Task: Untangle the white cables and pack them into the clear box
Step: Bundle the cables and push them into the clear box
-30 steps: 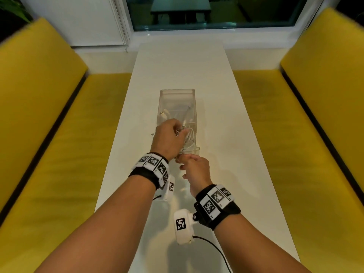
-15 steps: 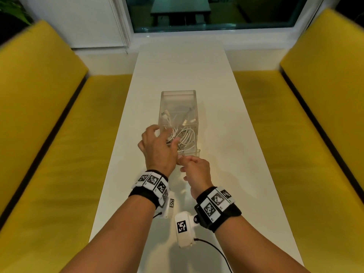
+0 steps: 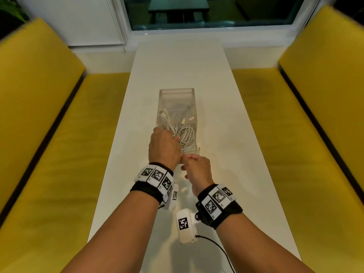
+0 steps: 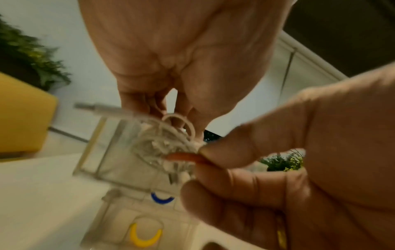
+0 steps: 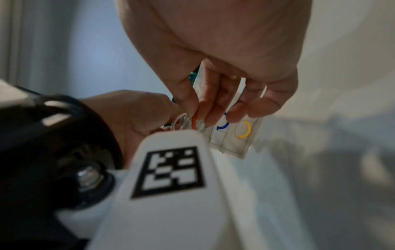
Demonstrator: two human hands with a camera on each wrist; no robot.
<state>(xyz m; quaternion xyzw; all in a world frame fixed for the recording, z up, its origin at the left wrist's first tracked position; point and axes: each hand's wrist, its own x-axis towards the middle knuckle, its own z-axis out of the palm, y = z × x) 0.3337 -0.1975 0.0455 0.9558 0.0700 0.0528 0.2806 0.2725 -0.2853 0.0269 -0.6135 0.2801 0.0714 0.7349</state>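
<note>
Over the clear box [image 3: 175,107] on the tabletop [image 3: 226,134], left hand [image 3: 163,148] has returned, fingers grasping the white cables [image 3: 185,134]; right hand [image 3: 197,170] pinches its near wall. Packing nearly complete.

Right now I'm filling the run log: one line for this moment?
left hand: holds white cables in clear box | right hand: pinches box's near edge | packing unfinished

Table: long white table [image 3: 183,71], running away from the person between two yellow benches.
On it: one clear box [image 3: 175,96] near the middle, standing directly on the top, with white cables [image 3: 184,133] piled inside.
</note>
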